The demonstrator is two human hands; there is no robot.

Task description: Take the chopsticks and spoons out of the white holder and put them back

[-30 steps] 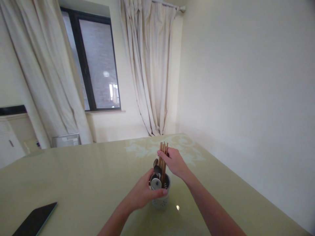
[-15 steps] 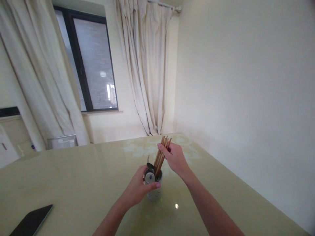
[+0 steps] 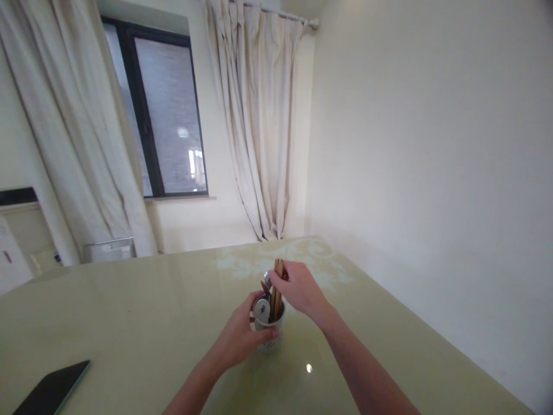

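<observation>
Our left hand [image 3: 242, 340] was wrapped around the cup [image 3: 268, 333], which stood on the table [image 3: 129, 311] near its middle, thumb across the front of the cup. Our right hand [image 3: 298, 288] was closed on the chopsticks [image 3: 277, 285], which stood nearly upright with their lower ends inside the cup, beside some spoons [image 3: 262, 306]. A dark tablet [image 3: 49, 392] lay at the table's near left corner, well apart from the cup.
</observation>
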